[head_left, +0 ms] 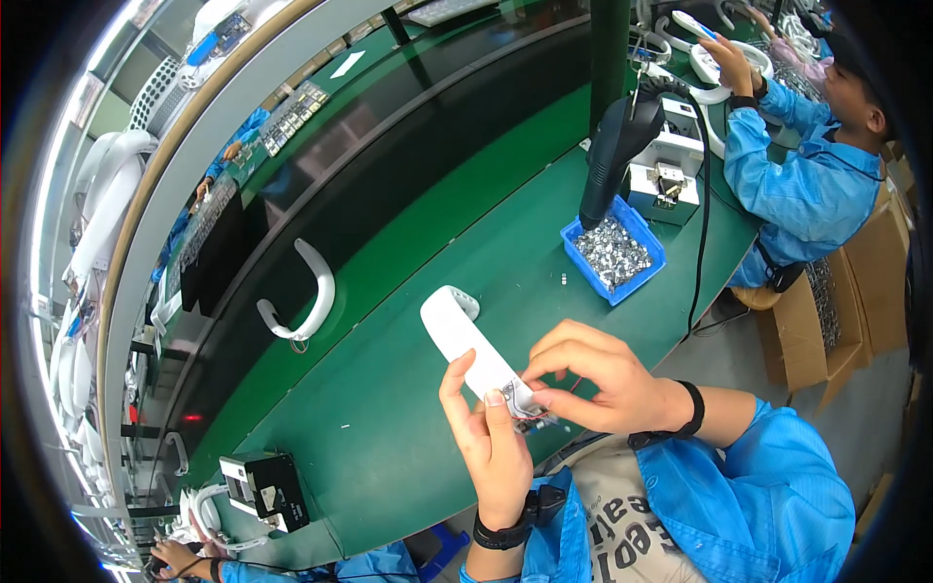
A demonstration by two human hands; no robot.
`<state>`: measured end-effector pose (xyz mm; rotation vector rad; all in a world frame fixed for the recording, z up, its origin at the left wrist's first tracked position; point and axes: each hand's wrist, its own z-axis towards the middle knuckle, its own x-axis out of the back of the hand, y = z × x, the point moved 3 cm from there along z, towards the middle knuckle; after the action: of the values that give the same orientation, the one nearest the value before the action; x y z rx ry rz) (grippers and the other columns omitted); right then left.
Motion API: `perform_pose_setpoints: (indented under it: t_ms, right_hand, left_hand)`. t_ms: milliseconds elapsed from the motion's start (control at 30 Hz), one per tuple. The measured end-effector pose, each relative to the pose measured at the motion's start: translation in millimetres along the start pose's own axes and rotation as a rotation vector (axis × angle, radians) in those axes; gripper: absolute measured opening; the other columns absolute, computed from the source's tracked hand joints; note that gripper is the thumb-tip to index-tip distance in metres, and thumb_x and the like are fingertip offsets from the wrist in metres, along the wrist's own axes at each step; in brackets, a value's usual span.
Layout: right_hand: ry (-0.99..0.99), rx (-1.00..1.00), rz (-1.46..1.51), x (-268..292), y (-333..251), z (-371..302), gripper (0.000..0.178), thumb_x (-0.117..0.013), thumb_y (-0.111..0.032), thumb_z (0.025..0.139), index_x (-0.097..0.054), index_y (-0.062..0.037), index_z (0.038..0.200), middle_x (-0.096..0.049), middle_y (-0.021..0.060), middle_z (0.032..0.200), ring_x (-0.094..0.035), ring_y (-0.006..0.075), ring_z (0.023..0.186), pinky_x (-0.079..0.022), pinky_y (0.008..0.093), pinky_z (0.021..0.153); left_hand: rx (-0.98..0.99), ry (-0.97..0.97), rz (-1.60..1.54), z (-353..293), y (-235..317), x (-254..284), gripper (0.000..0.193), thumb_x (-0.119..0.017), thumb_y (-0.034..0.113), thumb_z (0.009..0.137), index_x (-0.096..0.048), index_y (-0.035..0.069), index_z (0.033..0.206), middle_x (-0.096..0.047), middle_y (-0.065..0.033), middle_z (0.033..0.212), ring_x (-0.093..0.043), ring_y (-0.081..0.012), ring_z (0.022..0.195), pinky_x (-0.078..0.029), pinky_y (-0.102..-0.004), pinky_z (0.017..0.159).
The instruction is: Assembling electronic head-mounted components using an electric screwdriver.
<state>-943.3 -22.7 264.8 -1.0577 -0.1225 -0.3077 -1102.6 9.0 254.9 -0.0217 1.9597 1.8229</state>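
A white curved plastic housing (465,335) is held over the green bench by my left hand (496,457), its thumb pressing near the lower end and its fingers along the side. At that end a small opening shows thin dark and red wires (526,416). My right hand (607,384) reaches in from the right, thumb and forefinger pinched together at the opening. What lies between those fingertips is too small to make out. Behind the hands, some small metal pieces are partly hidden near the bench edge.
A blue bin (641,282) of small metal parts stands beyond my hands, under a hanging dark power screwdriver (622,141). Another white curved housing (326,291) lies on the far left strip. A black box (267,491) sits left; a co-worker (807,185) works at right.
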Motion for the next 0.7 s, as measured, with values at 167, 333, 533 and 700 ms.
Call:
perform_pose_setpoints:
  t_ms: [167, 333, 533, 700]
  right_hand:
    - [-0.010, -0.045, 0.031, -6.2, -2.4, 1.2, 0.021, -0.072, -0.002, 0.092, -0.070, -0.0015, 0.112, -0.065, 0.0113, 0.105, -0.067, 0.0203, 0.087, -0.055, 0.0328, 0.069]
    - [-0.001, 0.017, -0.018, -1.7, -4.2, -6.0, 0.020, -0.074, -0.001, 0.089, -0.071, -0.0020, 0.108, -0.065, 0.0113, 0.103, -0.067, 0.0241, 0.086, -0.055, 0.0348, 0.068]
    - [0.009, 0.201, -0.259, -3.7, -9.3, 4.0, 0.018, -0.077, -0.003, 0.084, -0.072, -0.0035, 0.101, -0.066, 0.0068, 0.097, -0.066, 0.0262, 0.084, -0.054, 0.0360, 0.065]
    - [0.008, 0.288, -0.346, -6.7, -10.6, 6.4, 0.020, -0.078, -0.003, 0.079, -0.072, -0.0045, 0.098, -0.066, 0.0055, 0.094, -0.066, 0.0251, 0.082, -0.053, 0.0354, 0.063]
  left_hand:
    - [0.022, -0.010, 0.005, -8.3, -6.5, 0.8, 0.045, -0.043, 0.006, 0.112, -0.034, 0.007, 0.156, -0.065, -0.0132, 0.121, -0.065, -0.0154, 0.103, -0.052, -0.0313, 0.089]
    - [0.005, -0.022, 0.016, -5.0, -13.8, 6.7, 0.046, -0.041, 0.008, 0.112, -0.031, 0.007, 0.157, -0.067, -0.0146, 0.116, -0.066, -0.0137, 0.096, -0.052, -0.0294, 0.084]
    - [-0.032, -0.066, -0.014, -3.3, -12.4, 4.5, 0.044, -0.040, 0.009, 0.112, -0.033, 0.004, 0.156, -0.064, -0.0139, 0.124, -0.065, -0.0133, 0.099, -0.052, -0.0283, 0.086]
    - [-0.056, -0.061, -0.042, -3.2, -12.5, 4.4, 0.044, -0.040, 0.009, 0.112, -0.033, 0.003, 0.155, -0.064, -0.0136, 0.124, -0.065, -0.0130, 0.099, -0.052, -0.0282, 0.085]
